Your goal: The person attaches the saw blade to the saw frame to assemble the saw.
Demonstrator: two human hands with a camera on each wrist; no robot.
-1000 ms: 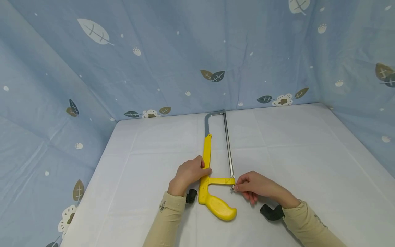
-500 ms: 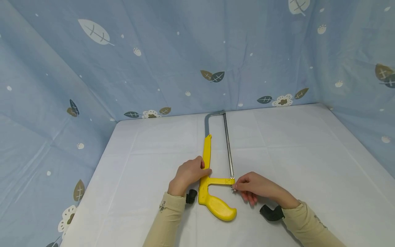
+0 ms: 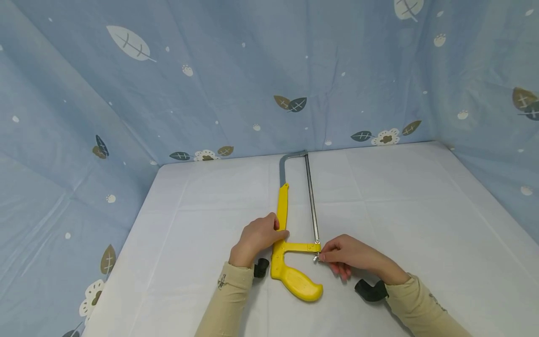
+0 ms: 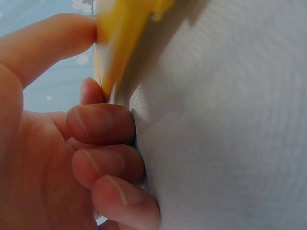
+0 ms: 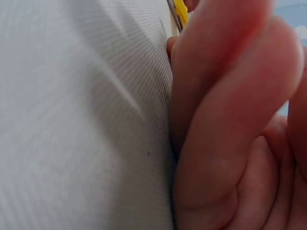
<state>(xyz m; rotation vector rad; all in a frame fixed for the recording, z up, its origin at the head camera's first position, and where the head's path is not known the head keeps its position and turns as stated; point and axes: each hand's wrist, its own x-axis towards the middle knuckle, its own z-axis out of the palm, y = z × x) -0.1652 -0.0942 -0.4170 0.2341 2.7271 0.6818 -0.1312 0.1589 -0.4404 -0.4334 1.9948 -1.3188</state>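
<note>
Yellow saw lies flat on the white table, and your two hands are both on it. Your left hand is clamped on the long arm, thumb and forefinger pinching it a little above the crossbar. The left wrist view shows your thumb meeting blurred yellow, while three fingertips curl beside it along the white surface. Your right hand pinches the small metal wing nut at the end of the crossbar, thumb and forefinger together on it; your other fingers hang bent just below. The right wrist view is filled mostly by those fingers, with a sliver of yellow at its top edge, and the pinch itself is hidden there.

Below the crossbar, the saw's rounded handle points toward you and to the right. Above it, the silvery blade runs away from you to the grey end of the frame, which bends over near the table's far edge. A black curved piece shows beside your left cuff, another beside your right. Behind the table hangs a blue curtain printed with leaves and flowers.
</note>
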